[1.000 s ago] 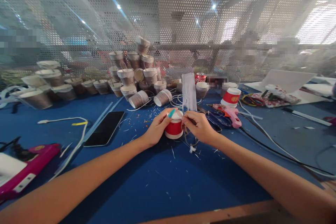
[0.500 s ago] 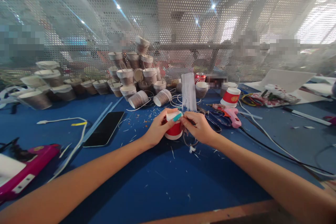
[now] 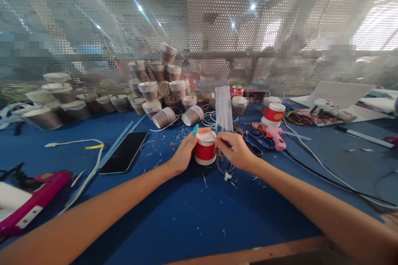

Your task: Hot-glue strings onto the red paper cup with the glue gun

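Note:
A small red and white paper cup (image 3: 205, 149) stands upside down on the blue table (image 3: 192, 211) between my hands. My left hand (image 3: 183, 153) wraps its left side, with the forefinger and its teal nail lifted off the cup. My right hand (image 3: 234, 149) is pinched at the cup's upper right edge on a thin brown cord (image 3: 224, 165) that loops down below it.
A heap of cord-wrapped cups (image 3: 161, 87) fills the back left. A black phone (image 3: 124, 157) lies to the left, a pink glue gun (image 3: 270, 132) and scissors (image 3: 253, 138) to the right. Another red cup (image 3: 273, 114), white sticks (image 3: 224, 107) and cables lie about. A perforated metal screen (image 3: 217, 20) stands behind.
My left forefinger has lifted off the top of the cup and now points up. The cup has settled upright on the table. My right hand has barely moved.

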Demonstrator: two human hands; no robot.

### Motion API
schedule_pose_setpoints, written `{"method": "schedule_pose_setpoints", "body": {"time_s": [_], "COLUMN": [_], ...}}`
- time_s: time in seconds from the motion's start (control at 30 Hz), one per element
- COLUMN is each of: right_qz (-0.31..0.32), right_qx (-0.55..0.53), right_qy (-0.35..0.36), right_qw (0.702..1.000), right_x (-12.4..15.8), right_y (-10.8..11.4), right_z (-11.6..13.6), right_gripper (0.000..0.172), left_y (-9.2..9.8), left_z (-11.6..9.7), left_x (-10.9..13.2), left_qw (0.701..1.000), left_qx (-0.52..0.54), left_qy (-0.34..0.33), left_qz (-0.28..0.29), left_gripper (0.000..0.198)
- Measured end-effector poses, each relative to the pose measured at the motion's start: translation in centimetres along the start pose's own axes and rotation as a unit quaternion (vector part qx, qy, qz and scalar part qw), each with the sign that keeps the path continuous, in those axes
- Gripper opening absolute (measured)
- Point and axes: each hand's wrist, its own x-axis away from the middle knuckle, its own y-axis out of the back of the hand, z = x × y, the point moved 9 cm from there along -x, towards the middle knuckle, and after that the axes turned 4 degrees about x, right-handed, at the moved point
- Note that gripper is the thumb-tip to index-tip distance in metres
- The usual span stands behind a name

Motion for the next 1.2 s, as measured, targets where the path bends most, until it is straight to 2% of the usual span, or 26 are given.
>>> {"method": "schedule_pose_setpoints", "body": {"time_s": [0.13,0.27,0.43,0.67,1.03,1.2], "right_qz": [-0.008,-0.009,0.002,0.003,0.002,0.000], "right_qx": [0.007,0.010,-0.016,-0.007,-0.008,-0.015], "right_qy": [-0.002,-0.002,-0.009,-0.003,-0.004,-0.013], "right_qw": [1.000,1.000,1.000,1.000,1.000,1.000], "right_x": [0.0,0.0,0.0,0.0,-0.1,0.0], "right_y": [0.1,0.2,0.0,0.0,0.1,0.2], "right_z": [0.0,0.0,-0.1,0.0,0.2,-0.1], "right_gripper": [0.031,0.030,0.023,0.023,0.030,0.030], "left_y": [-0.3,-0.2,0.0,-0.1,0.1,0.2], "left_z": [0.4,-0.1,-0.3,-0.4,-0.7,0.8], "left_x": [0.1,-0.1,-0.2,-0.2,0.2,-0.1], "left_qw": [0.999,0.999,0.989,0.983,0.991,0.999], "left_qx": [0.047,-0.036,-0.150,-0.180,-0.135,-0.005], "left_qy": [0.016,-0.013,-0.014,-0.024,-0.023,0.031], "left_qz": [0.021,0.019,0.001,0.005,0.000,0.010], "left_gripper": [0.056,0.049,0.046,0.043,0.049,0.053]}}
